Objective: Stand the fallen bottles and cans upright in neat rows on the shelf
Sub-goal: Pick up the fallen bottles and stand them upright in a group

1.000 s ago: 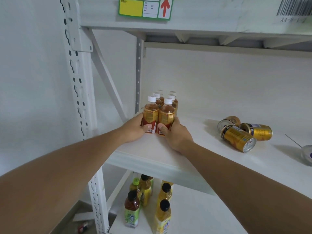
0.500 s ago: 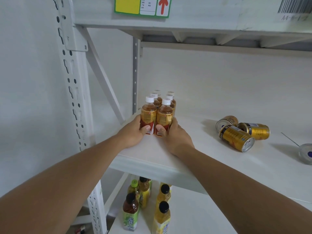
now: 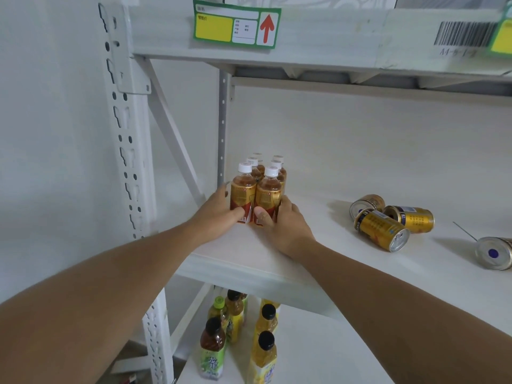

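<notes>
- Standing upright in two tight rows of three, the six tea bottles (image 3: pixel 256 187) sit at the far left end of the white shelf (image 3: pixel 346 261), roughly ten o'clock from the frame's centre in the head view.
- Each bottle has a white cap, amber liquid and a gold label with red at the bottom (the rear ones are mostly hidden).
- Left hand (image 3: pixel 219 214) cups the left front bottle, thumb across the label's base, fingers wrapped round the outer side.
- Right hand (image 3: pixel 282 225) mirrors it on the right front bottle, thumb on the label, fingers curled behind.
- Three gold cans (image 3: pixel 388 220) lie on their sides at about three o'clock, touching one another, well apart from the bottles.
- One silver-ended can (image 3: pixel 494 253) lies at the right edge, partly cut off.
- Below, at six o'clock, green and yellow drink bottles (image 3: pixel 241 336) stand upright on the lower shelf (image 3: pixel 318 356).
</notes>
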{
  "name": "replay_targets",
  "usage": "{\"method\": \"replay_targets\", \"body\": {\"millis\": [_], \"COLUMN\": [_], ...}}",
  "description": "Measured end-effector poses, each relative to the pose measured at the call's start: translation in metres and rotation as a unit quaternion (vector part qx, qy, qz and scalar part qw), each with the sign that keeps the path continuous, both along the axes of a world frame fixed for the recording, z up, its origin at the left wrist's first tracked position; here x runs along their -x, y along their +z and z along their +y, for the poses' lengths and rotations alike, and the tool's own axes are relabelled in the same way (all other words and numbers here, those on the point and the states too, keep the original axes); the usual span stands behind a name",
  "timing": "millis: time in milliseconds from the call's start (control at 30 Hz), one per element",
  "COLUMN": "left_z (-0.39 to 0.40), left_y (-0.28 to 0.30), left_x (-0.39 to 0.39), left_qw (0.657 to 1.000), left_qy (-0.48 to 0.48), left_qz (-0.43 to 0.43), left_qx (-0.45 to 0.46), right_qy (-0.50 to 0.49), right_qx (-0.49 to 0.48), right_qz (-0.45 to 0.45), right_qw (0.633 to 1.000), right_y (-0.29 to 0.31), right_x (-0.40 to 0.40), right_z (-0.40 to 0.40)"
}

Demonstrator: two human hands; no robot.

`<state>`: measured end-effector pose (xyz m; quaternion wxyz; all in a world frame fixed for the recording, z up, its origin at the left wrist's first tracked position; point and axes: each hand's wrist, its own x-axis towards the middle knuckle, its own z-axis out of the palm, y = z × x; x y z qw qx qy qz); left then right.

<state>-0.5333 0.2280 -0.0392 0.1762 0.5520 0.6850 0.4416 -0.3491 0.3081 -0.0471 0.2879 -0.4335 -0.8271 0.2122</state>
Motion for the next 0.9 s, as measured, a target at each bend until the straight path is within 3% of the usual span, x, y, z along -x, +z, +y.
{"method": "replay_targets", "body": {"millis": [333,600,900], "left_z": [-0.043,-0.078,-0.104], "left_y": [0.019,0.032,0.022], "left_x": [-0.018,-0.104,-0.215], "left_qw": [0.989,0.983,0.959], "left_qy": [0.072,0.022,0.087], "left_qz": [0.097,0.153,0.223], "left_qx": [0.082,0.101,0.155], "right_qy": [0.023,0.077,0.11], "right_qx": [-0.011,-0.029,-0.039], "right_qz": [-0.116,-0.15,-0.151], "right_qw": [0.993,0.985,0.982], "right_y": [0.019,0.033,0.028], "right_x": [-0.069,-0.147,-0.256], "right_z": [-0.013,-0.035,-0.05]}}
